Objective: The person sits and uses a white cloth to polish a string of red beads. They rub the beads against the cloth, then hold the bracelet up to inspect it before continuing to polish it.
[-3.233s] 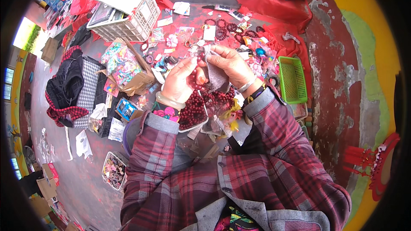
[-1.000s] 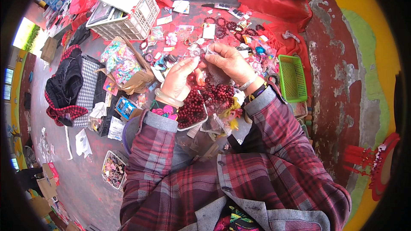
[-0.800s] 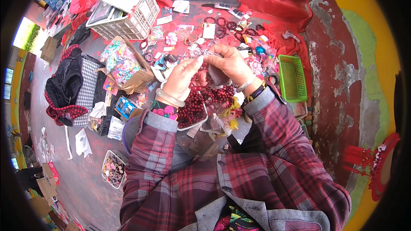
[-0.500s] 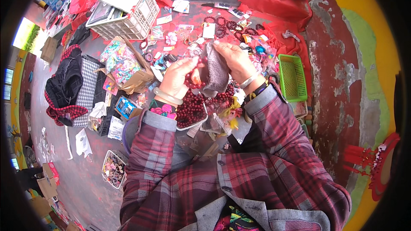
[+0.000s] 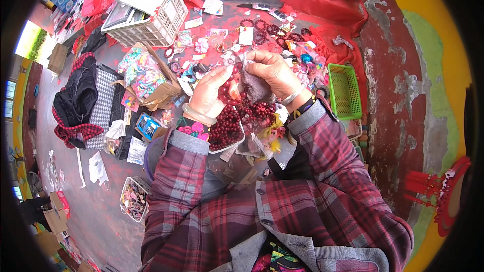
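My left hand (image 5: 210,92) pinches a string of dark red beads (image 5: 228,81) between thumb and fingers. My right hand (image 5: 273,74) holds a small grey cloth pouch (image 5: 256,86) right beside it, touching the beads. Below both hands hangs a heap of dark red bead strings (image 5: 229,123) over a clear plastic bag. A pale bangle sits on my left wrist and a silver one on my right. My sleeves are red plaid.
A red cloth (image 5: 302,5) holds bracelets, cards and small trinkets. A white plastic basket (image 5: 151,15) stands at the upper left, a green basket (image 5: 345,90) at the right, an open box of colourful items (image 5: 146,73) at the left, dark clothes (image 5: 75,100) further left.
Both hands have risen a little and drawn together. The grey pouch has come up into my right hand's fingers, with the bead string held against it.
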Motion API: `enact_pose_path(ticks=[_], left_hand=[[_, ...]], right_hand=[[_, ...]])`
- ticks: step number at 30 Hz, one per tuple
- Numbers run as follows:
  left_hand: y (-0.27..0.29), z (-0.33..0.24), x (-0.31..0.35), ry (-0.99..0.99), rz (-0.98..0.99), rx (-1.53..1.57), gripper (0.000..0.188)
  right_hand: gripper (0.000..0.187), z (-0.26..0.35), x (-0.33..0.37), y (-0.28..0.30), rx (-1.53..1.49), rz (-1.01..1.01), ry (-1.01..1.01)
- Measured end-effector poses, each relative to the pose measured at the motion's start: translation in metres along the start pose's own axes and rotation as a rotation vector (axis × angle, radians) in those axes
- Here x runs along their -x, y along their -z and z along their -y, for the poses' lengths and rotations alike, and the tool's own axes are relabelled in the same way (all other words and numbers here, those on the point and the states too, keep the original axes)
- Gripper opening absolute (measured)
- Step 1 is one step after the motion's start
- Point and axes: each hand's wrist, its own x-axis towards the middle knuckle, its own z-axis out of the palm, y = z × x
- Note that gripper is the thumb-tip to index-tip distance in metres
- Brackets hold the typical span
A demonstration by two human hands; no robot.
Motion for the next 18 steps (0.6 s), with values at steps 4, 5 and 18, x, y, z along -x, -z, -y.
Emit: enact_pose_path(ticks=[4, 5, 18], left_hand=[[-0.005, 0.000, 0.000, 0.036, -0.015, -0.069, 0.022], [-0.004, 0.001, 0.000, 0.048, -0.029, -0.095, 0.022], [0.005, -0.006, 0.000, -0.122, -0.066, 0.003, 0.033]], right_hand=[[0.008, -0.008, -0.002, 0.003, 0.056, -0.008, 0.103], [0.009, -0.009, -0.002, 0.004, 0.111, 0.000, 0.102], [0.019, 0.003, -0.006, 0.009, -0.191, -0.051, 0.053]])
